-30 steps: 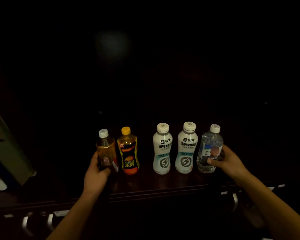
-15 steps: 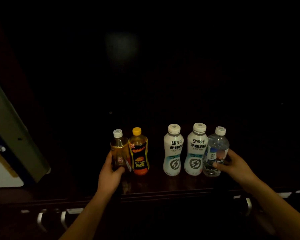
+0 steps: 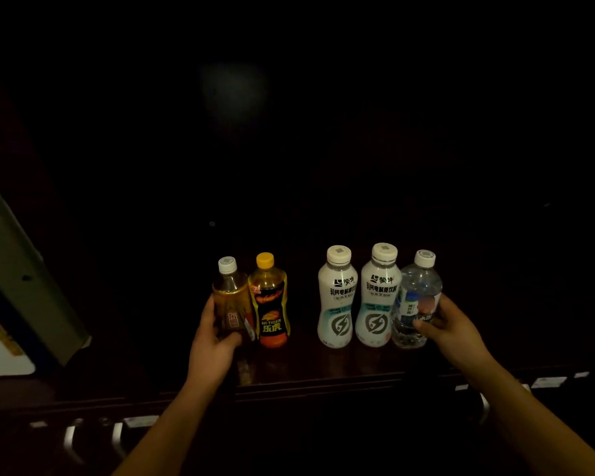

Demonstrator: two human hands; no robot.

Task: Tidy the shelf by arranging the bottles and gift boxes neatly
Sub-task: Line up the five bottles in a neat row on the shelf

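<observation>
Left hand [image 3: 211, 345] grasps the tea bottle [image 3: 232, 300] beside the "HI-TIGER" bottle [image 3: 269, 304]; right hand [image 3: 452, 329] grasps the water bottle [image 3: 413, 297] from its right.

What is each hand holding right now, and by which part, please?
Left hand grips the tea bottle low on its body; right hand grips the water bottle at its label.

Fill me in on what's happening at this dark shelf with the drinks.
A person is lining up five bottles along the front of a dark wooden shelf. The left hand has a grip on the amber tea bottle at the row's left end, beside the yellow-capped energy drink. The right hand holds the clear water bottle at the right end, next to two white bottles. A gap splits the row. No gift boxes show.
</observation>
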